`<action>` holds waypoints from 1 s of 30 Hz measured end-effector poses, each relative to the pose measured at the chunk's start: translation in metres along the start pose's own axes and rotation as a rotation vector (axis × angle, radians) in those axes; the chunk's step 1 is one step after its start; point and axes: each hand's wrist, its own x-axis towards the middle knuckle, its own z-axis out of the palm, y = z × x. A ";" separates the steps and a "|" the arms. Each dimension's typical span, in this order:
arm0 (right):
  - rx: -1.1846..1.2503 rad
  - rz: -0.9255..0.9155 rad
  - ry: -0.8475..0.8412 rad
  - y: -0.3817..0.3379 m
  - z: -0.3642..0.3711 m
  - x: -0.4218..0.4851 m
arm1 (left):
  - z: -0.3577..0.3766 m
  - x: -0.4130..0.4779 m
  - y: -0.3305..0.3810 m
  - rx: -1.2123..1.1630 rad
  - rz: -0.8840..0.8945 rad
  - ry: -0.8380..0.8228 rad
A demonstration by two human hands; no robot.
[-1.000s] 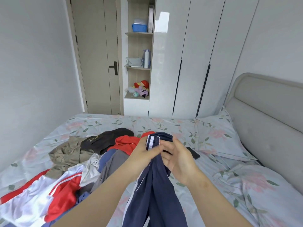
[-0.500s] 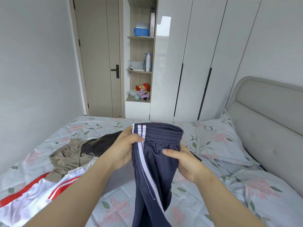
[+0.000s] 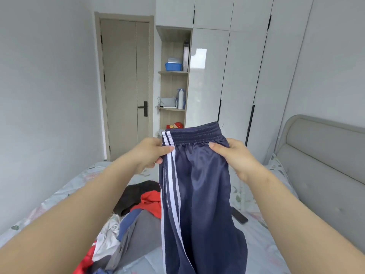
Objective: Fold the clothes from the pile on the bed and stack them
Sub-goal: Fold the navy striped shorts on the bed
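Note:
Navy track pants [image 3: 199, 186] with white side stripes hang in the air in front of me, waistband up. My left hand [image 3: 147, 153] pinches the waistband's left edge at the stripes. My right hand [image 3: 231, 155] grips its right edge, thumb across the front. The legs drop down out of view at the bottom. Below and to the left lies the clothes pile [image 3: 134, 220] on the bed [image 3: 254, 242]: black, red, blue, grey and white garments, partly hidden behind the pants and my left arm.
A dark phone [image 3: 239, 215] lies on the floral sheet right of the pants. The padded headboard [image 3: 324, 167] runs along the right. Ahead stand a closed door [image 3: 126, 86], open shelves [image 3: 173, 88] and white wardrobes [image 3: 237, 76].
Both hands have lifted the pants higher and moved apart, spreading the waistband flat. My head has tilted up, so more wall and door shows and less of the bed.

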 end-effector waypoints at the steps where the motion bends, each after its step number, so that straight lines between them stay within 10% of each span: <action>1: -0.029 -0.048 0.027 -0.012 0.000 0.005 | -0.004 0.003 0.014 -0.035 -0.016 -0.023; 7: -0.340 -0.234 0.204 -0.083 -0.003 0.034 | -0.022 0.009 0.091 -0.420 0.048 -0.075; 15: 0.137 -0.164 0.153 -0.130 -0.006 0.029 | -0.038 0.000 0.129 -0.248 0.313 0.142; 20: 0.463 -0.116 -0.186 -0.150 -0.024 0.017 | -0.052 -0.015 0.142 -0.488 0.443 0.040; 30: -0.167 0.138 -0.167 -0.071 -0.043 0.012 | -0.032 0.002 0.068 -0.069 0.047 -0.154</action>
